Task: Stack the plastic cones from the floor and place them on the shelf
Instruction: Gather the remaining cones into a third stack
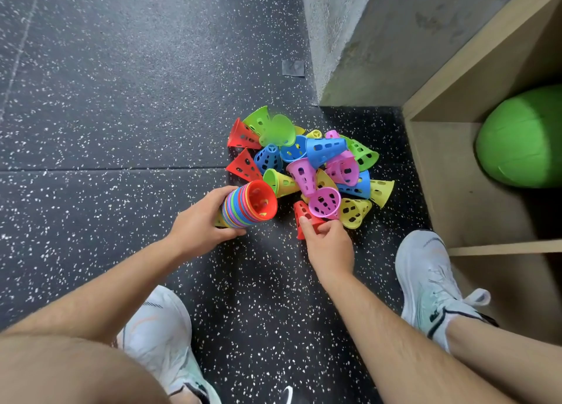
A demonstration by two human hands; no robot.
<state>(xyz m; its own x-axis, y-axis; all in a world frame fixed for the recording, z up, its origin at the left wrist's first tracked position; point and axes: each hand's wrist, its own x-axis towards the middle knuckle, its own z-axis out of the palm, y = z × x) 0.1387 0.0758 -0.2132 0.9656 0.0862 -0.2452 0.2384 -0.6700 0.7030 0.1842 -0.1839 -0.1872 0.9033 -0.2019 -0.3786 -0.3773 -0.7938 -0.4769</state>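
Note:
A pile of loose plastic cones (316, 166) in red, green, blue, pink and yellow lies on the speckled black floor. My left hand (200, 221) grips a nested stack of cones (249, 204) on its side, its red open mouth facing the pile. My right hand (327, 242) pinches a red cone (304, 216) at the near edge of the pile, just below a pink cone (324, 202). The wooden shelf (450, 172) stands at the right.
A green ball (523, 136) fills the upper shelf compartment. A grey concrete wall (365, 39) rises behind the pile. My two white shoes (161, 330) (431, 279) stand on either side of my arms. A grey tape patch (293, 68) is on the floor.

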